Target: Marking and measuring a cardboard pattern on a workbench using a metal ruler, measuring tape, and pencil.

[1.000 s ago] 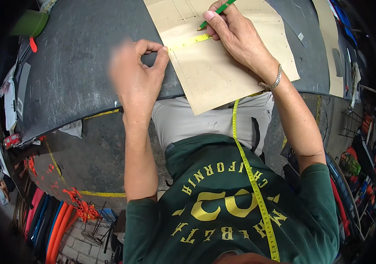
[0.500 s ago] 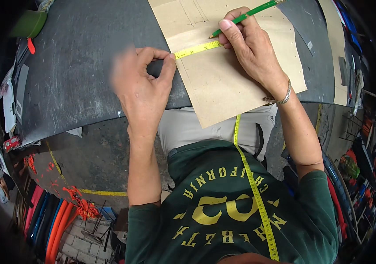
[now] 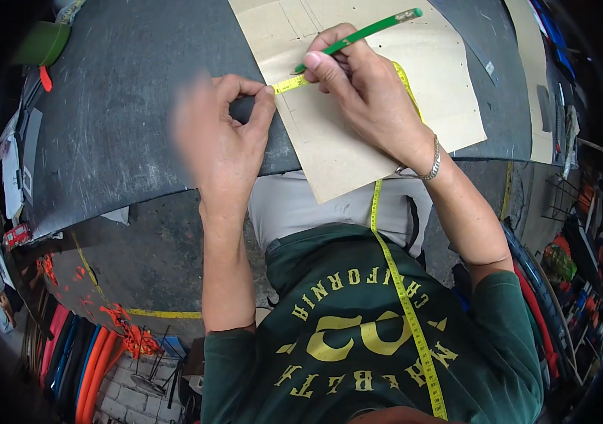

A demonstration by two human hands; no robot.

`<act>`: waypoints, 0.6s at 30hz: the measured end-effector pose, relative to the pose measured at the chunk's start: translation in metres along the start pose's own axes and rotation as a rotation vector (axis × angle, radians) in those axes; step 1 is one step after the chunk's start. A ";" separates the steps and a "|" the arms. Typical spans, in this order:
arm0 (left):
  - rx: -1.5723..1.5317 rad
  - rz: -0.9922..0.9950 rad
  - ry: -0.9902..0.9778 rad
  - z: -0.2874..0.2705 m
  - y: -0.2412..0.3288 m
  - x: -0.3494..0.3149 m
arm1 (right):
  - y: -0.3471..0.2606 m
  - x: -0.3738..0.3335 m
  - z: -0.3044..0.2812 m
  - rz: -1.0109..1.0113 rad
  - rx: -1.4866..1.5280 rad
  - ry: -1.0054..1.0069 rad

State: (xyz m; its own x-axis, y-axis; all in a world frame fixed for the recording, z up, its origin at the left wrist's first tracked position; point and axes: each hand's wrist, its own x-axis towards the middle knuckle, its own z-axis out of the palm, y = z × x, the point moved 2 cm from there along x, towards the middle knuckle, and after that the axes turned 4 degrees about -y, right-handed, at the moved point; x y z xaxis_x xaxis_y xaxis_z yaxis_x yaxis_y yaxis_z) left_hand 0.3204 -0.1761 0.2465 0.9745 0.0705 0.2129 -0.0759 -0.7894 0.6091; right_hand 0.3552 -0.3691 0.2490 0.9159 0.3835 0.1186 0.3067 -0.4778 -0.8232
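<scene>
A sheet of tan card [image 3: 358, 152] with pencil lines and small holes lies at the front edge of the dark table, its lower corner overhanging. Across its left part runs a yellow measuring tape [image 3: 289, 84]. My left hand [image 3: 227, 138] pinches the tape's end between thumb and forefinger at the card's left edge. In my right hand [image 3: 368, 92] is a green pencil [image 3: 372, 30], its tip down beside the tape. The right fingers also rest at the tape, which reappears beyond the hand, then hangs over my lap and shirt.
The dark tabletop [image 3: 132, 106] spreads to the left. A green container [image 3: 45, 44] stands at the far left, a red-orange piece [image 3: 45, 79] below it. Another tan strip [image 3: 533, 85] lies on the right. Rolls of coloured material [image 3: 93, 364] stand at the lower left.
My right hand has moved left along the tape with the pencil, nearer to my left hand. A loop of tape now shows right of it. My left hand keeps its pinch.
</scene>
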 end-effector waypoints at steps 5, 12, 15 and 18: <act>-0.018 -0.008 -0.006 0.001 -0.001 -0.001 | 0.010 0.001 -0.004 -0.002 -0.023 0.064; -0.011 0.008 0.011 0.002 0.000 -0.001 | 0.012 0.001 -0.003 -0.018 0.020 0.037; -0.003 0.003 0.004 0.002 -0.001 -0.001 | 0.012 0.001 -0.003 -0.021 0.013 0.040; 0.003 0.003 0.001 0.002 -0.001 -0.001 | 0.013 0.000 -0.003 -0.029 -0.002 0.040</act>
State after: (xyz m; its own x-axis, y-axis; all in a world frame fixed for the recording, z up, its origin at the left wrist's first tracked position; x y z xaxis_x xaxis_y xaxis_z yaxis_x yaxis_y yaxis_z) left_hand 0.3196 -0.1768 0.2444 0.9740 0.0690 0.2156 -0.0782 -0.7914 0.6063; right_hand 0.3602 -0.3779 0.2401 0.9160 0.3658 0.1647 0.3342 -0.4686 -0.8178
